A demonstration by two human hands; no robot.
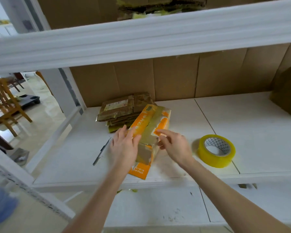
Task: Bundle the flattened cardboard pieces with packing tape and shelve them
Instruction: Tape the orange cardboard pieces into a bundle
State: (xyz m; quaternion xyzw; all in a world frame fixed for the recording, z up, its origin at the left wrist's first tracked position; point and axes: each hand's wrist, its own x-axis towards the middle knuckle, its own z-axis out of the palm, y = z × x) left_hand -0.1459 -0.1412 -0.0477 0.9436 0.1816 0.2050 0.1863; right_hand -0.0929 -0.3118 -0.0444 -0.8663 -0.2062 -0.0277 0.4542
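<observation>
The orange bundle [151,121] is pressed by the flat-fingered left hand [124,145]. Its edge is touched by the right hand [173,147]; whether it is grasped cannot be told. A tape roll [207,155] lies just right of that hand.

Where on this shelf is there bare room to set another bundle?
Barest: the white shelf board behind the yellow packing tape roll, up to the brown cardboard bundle at far right. Crowded centre-left: orange taped cardboard bundle, brown taped stack behind, slim dark tool beside.
</observation>
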